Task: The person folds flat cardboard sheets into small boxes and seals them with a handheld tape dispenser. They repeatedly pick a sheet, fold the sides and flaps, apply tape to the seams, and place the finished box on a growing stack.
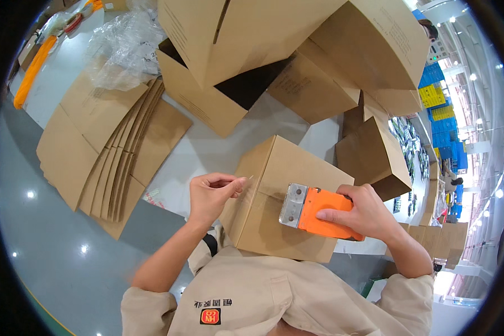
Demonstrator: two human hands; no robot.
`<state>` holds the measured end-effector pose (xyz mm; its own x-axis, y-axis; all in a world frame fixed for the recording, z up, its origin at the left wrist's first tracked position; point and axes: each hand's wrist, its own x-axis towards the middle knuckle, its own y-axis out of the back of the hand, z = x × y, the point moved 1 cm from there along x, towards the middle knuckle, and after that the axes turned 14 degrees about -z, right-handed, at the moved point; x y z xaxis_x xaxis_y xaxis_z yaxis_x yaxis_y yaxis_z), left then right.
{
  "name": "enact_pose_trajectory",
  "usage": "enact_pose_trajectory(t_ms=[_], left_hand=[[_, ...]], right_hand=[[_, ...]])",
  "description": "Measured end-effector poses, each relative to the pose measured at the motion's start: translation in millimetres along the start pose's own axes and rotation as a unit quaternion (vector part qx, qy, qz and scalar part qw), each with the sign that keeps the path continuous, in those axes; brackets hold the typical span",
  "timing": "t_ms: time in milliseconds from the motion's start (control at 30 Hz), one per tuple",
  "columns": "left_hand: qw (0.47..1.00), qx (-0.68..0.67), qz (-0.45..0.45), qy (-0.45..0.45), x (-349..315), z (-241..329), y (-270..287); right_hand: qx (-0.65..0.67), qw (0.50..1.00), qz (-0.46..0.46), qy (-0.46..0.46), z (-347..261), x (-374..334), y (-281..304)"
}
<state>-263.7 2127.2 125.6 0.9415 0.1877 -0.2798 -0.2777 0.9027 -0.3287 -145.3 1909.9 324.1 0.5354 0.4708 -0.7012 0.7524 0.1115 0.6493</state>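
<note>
The person is holding a closed cardboard box [288, 196] against the body, near the centre of the view. The right hand [364, 213] is gripping an orange tape dispenser [319, 213], pressing its toothed metal blade onto the box top. The left hand [210, 193] is pinching the end of clear tape [247, 180] at the box's left edge, fingers closed narrowly. A stack of flattened cartons [103, 151] is lying to the left; assembled open boxes [274, 56] are standing at the far side.

Right hand [369, 215] presses an orange plastic tape dispenser [318, 213] on a brown cardboard box [274, 179]; left hand [210, 193], at nine o'clock, pinches clear tape [246, 180].
</note>
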Motion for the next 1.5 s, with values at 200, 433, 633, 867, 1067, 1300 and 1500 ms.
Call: enact_pose_trajectory(t_ms=[200,433,633,867,1067,1300,1500], left_hand=[[0.935,0.308,0.135,-0.110,-6,-18,-21],[0.924,0.365,-0.008,-0.111,-29,-41,10],[0.893,0.346,-0.214,0.192,-34,-14,7],[0.761,0.450,-0.379,-0.273,18,85,-20],[0.665,0.585,-0.434,-0.164,49,97,-40],[0.658,0.595,-0.418,-0.193,45,92,-33],[0.662,0.609,-0.403,-0.170,47,84,-37]], right_hand=[[0.010,1.000,0.030,0.005,-3,0,-3],[-0.013,0.998,0.053,0.018,-5,-2,-5],[-0.017,0.999,0.017,-0.022,1,-3,-3],[-0.001,0.996,0.063,0.056,5,-1,-5],[-0.061,0.996,0.053,0.028,6,0,-3],[-0.030,0.999,-0.007,-0.028,64,-25,10],[0.082,0.996,0.017,-0.023,174,-76,2]])
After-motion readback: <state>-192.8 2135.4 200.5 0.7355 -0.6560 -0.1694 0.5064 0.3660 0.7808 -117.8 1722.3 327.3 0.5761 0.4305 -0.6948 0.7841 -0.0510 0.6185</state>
